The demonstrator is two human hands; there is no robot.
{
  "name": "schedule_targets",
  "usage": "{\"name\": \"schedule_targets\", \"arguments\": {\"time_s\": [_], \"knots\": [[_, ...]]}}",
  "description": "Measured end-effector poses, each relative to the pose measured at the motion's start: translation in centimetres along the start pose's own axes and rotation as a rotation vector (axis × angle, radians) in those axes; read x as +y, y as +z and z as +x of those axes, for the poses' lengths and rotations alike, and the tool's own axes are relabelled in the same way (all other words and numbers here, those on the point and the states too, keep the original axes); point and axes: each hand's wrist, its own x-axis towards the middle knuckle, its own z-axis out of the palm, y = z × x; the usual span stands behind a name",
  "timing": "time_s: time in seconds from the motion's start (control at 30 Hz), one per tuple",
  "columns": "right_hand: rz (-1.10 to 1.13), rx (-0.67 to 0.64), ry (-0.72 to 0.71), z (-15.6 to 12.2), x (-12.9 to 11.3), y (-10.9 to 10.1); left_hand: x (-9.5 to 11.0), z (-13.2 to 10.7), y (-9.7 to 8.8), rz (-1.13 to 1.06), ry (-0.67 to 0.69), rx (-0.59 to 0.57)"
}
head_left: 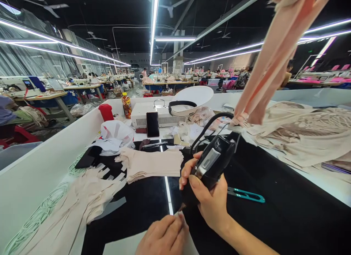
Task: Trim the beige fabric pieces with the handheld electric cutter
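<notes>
My right hand (210,196) is wrapped around a black corded handheld tool (215,156) with a silver piece on its side. The tool's dark lower end tilts down close to the fingertips of my left hand (166,235). Those fingers are pinched together at the edge of a pale flat sheet (120,244); whether it is paper or cloth I cannot tell. Peach fabric strips (274,61) are knotted at the tool's cord end and stretch upward. Teal thread snips (246,195) lie on the black tabletop (263,225), right of my right hand.
Stacked beige fabric pieces (155,161) lie ahead, with longer pieces (68,200) and pale green cord (41,211) at left. Behind them stand a phone (153,124), a white metal box (139,114) and a bottle (126,105). More beige fabric (309,130) covers the right side.
</notes>
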Motion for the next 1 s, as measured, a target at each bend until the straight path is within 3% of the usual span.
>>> {"name": "schedule_targets", "arguments": {"time_s": [0.27,0.6,0.8,1.0], "knots": [[0.007,-0.046,-0.006,-0.6,0.4,-0.1,-0.1,0.9,-0.4,-0.009,-0.010,0.077],[-0.022,-0.028,-0.045,-0.3,0.2,0.6,0.1,0.5,-0.2,-0.005,-0.013,0.087],[-0.025,-0.032,-0.052,-0.1,-0.1,0.5,0.0,0.1,0.2,0.010,0.000,0.033],[-0.350,0.039,-0.050,1.3,-2.6,0.4,-0.9,0.9,-1.4,-0.017,-0.009,0.030]]}}
